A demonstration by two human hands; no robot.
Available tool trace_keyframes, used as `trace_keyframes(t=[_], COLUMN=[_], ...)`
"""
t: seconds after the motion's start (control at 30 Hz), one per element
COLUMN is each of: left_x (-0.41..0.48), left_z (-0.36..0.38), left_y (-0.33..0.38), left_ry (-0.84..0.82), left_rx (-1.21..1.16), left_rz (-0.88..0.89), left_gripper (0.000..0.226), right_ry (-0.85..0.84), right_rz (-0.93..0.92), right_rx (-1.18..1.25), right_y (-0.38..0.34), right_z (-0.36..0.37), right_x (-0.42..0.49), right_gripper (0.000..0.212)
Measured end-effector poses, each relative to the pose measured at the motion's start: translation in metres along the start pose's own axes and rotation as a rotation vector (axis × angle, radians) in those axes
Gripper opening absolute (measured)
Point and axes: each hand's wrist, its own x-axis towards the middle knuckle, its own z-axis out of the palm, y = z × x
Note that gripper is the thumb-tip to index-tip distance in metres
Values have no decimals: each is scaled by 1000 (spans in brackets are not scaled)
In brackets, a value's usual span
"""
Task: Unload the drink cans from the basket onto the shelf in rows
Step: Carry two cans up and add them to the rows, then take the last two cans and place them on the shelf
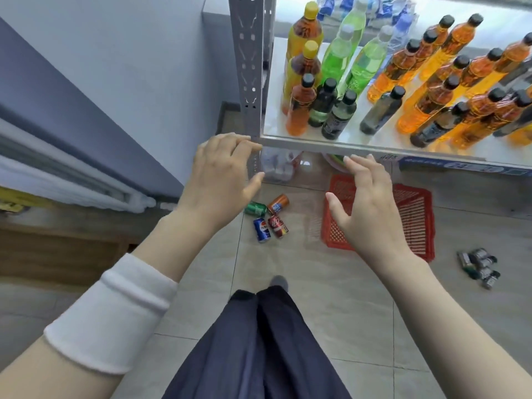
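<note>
A person stands over a red basket point(414, 223) on a tiled floor, both hands raised above it and holding nothing. The right hand point(365, 205) hangs directly over the basket's left half, fingers spread and gently bent, thumb out to the side, hiding part of the lattice. The left hand point(221, 171), up and to the left of the basket, is likewise loose and spread; its fingertips overlap the front corner of the shelf point(316, 144) in this view (whether they touch the metal cannot be told). Four drink cans lie on their sides on the floor in a tight cluster just left of the basket and apart from it: a green can point(255, 209) and an orange can point(278, 203) on the far side, a blue can point(261, 229) and a red can point(277, 226) on the near side, the last two side by side. The shelf stands beyond the basket, its white board crowded with upright orange bottles point(426, 105), green bottles point(336, 59) and dark bottles point(336, 116). A blue carton point(460, 165) sits under the shelf, behind the basket's right end. To the right of the basket, well apart, a huddle of small dark containers point(479, 266) lies on the tiles. A white sleeve point(115, 312) is pushed up the left forearm, and dark trousers point(259, 355) fill the foreground on the near side of the basket.
</note>
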Motion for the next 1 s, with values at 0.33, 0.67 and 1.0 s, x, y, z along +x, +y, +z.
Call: trace_keyframes(t=[0.33, 0.67, 1.0], left_x=[-13, -10, 17], left_z=[203, 510, 676], left_y=[-91, -194, -258], left_ry=[-266, -525, -402], left_rx=[-71, -58, -26], left_rz=[-104, -195, -148], left_gripper=[35, 42, 43], right_ry=[-193, -464, -535], right_rz=[122, 251, -80], right_rx=[0, -5, -211], right_y=[102, 245, 343], right_z=[192, 474, 642], right_x=[0, 8, 86], right_gripper=[55, 60, 74])
